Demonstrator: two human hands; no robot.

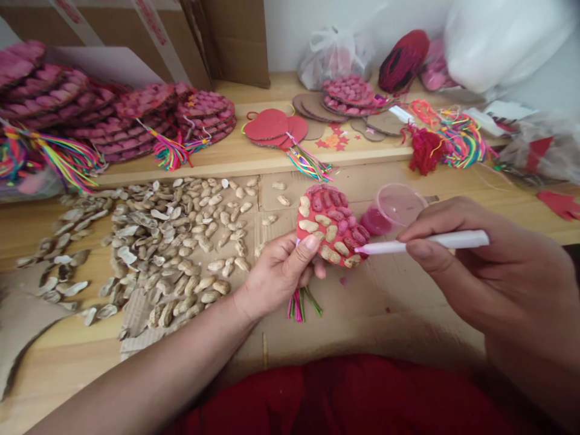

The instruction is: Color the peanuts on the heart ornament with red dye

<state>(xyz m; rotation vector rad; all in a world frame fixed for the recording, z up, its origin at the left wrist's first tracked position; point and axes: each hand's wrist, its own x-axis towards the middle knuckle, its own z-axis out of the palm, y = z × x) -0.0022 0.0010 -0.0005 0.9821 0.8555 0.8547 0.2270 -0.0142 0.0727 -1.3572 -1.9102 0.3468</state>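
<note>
Red card studded with peanut shells forms the disc that the left hand grips. Its fingers are curled closed behind the disc and its thumb presses flat on the lower front edge, so the face tilts up toward the camera. Shells on the disc's upper part, away from the thumb, are painted pink; those nearest the thumb are bare tan. Coloured tassel threads hang out below the left palm. The right hand is closed narrowly around a white brush, pinched pen-fashion between thumb and forefinger. The brush's pink tip touches the disc's lower edge, just beyond the left thumb. Just past the right fingertips, behind the disc, is a clear plastic cup with pink paint in its bottom. Out to the far side of the left hand, peanuts and empty shells lie spread on corrugated cardboard. Farther beyond them sit stacks of pink discs with bright tassels.
</note>
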